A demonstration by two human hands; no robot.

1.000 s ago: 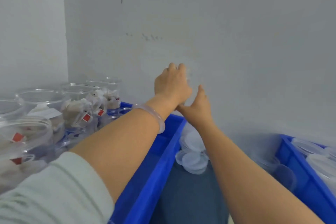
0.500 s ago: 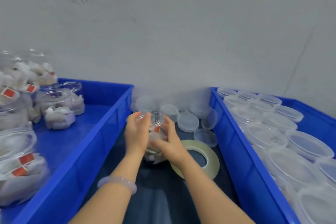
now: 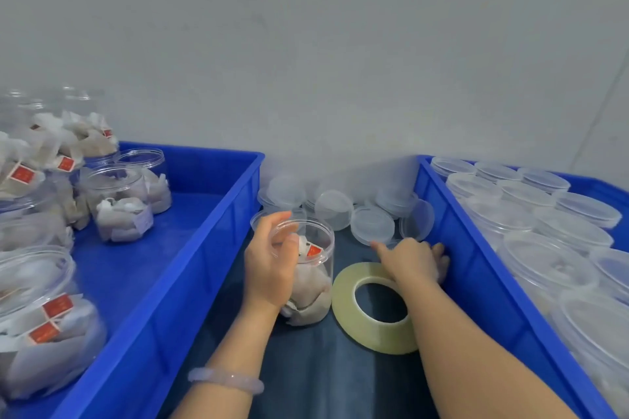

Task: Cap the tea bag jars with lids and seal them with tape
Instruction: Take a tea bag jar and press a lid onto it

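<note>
left blue plastic bin (image 3: 204,265): holds open clear jars of tea bags (image 3: 117,204), none with a lid.
right blue plastic bin (image 3: 469,258): packed with clear lidded jars (image 3: 548,265), side by side.
dark worktop (image 3: 306,377): the strip between the two bins, where you work.
flat roll of pale clear tape (image 3: 347,303): lies on the worktop just beside the foot of the held jar; your right forearm passes over its right side.
clear round plastic jar (image 3: 318,269): the task's thing, upright on the worktop between the bins, tea bags inside, mouth uncapped.
heap of clear round plastic lids (image 3: 372,225): against the wall behind jar and tape, some flat, some tipped on edge.
left hand (image 3: 270,269): fingers and thumb curled round the jar's upper wall near the rim.
right hand (image 3: 413,257): knuckles up at the front of the lid heap, forefinger at a lid's edge; whether it pinches one cannot be told.
likely faults: lids stuck together could come up as a pair. squeezing the thin wall near the rim could make the lid seat crooked. the red tag near the mouth could be trapped under the lid. your forearm could drag the tape roll.
</note>
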